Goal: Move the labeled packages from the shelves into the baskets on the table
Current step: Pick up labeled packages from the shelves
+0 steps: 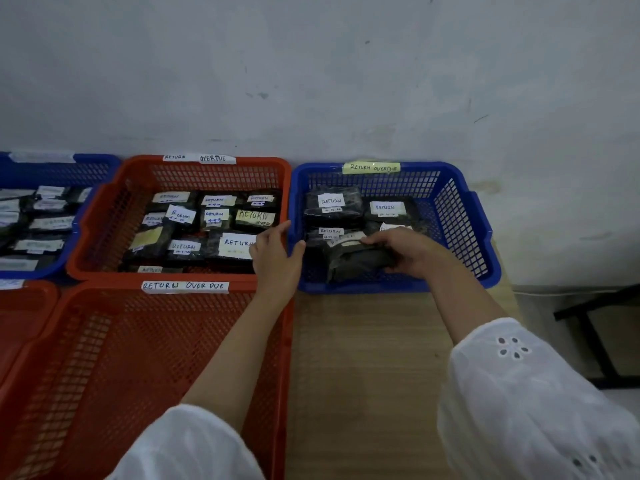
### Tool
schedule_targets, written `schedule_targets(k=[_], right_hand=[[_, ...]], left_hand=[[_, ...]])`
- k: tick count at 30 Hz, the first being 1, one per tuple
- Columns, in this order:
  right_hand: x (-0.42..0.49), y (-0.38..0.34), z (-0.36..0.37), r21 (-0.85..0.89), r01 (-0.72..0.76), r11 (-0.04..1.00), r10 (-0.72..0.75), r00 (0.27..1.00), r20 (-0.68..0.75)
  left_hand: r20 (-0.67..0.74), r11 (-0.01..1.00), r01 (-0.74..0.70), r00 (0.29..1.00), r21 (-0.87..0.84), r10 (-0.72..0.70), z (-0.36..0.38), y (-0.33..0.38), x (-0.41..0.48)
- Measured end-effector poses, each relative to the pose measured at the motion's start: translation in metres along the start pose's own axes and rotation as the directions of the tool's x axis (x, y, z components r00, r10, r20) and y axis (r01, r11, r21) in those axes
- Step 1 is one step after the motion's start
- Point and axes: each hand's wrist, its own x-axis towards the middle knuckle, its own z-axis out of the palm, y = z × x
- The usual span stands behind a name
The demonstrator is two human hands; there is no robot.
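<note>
A blue basket [460, 216] marked "RETURN OVERDUE" stands at the back right of the table and holds several black packages with white "RETURN" labels. My right hand [412, 252] grips a dark package [356, 263] near the basket's front, down among the others. My left hand [277, 251] rests on the blue basket's left rim, fingers straight and thumb inside. To its left, a red basket [104, 216] is packed with several labeled packages [239, 245].
An empty red basket [104, 358] labeled "RETURN OVER DUE" fills the near left. Another blue basket [65, 174] with packages sits at far left, a further red one [20, 317] below it. Bare wooden table [363, 358] lies ahead; a black frame [595, 341] stands right.
</note>
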Motion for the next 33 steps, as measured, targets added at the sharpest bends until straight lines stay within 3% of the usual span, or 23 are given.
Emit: schedule_targets(k=[5,13,19,22,28,33], right_hand=[[0.007,0.006,0.008,0.035,-0.084,0.996,0.084,0.996,0.025],[0.020,0.013,0.027,0.065,-0.029,0.997,0.030,0.999,-0.015],[0.029,0.015,0.037,-0.055,0.118,0.991,-0.124,0.984,-0.130],[0.032,0.019,0.040,-0.202,0.142,0.969,-0.175,0.972,-0.157],[0.036,0.019,0.038,-0.521,0.050,0.852,-0.171,0.967,-0.187],[0.034,0.022,0.040,-0.580,0.047,0.813,-0.250,0.928,-0.275]], left_hand=[[-0.030,1.000,-0.023,0.999,-0.019,0.023,0.019,0.001,-0.001],[-0.077,0.994,-0.058,0.995,0.090,0.065,0.027,0.000,-0.003],[-0.070,0.993,-0.067,0.995,0.092,0.073,0.025,0.000,-0.005],[-0.074,0.986,-0.072,0.994,0.149,0.083,0.026,0.001,-0.006],[-0.023,0.969,-0.086,0.995,0.231,0.094,0.024,-0.001,-0.008],[0.001,0.961,-0.096,0.995,0.260,0.099,0.023,-0.001,-0.008]])
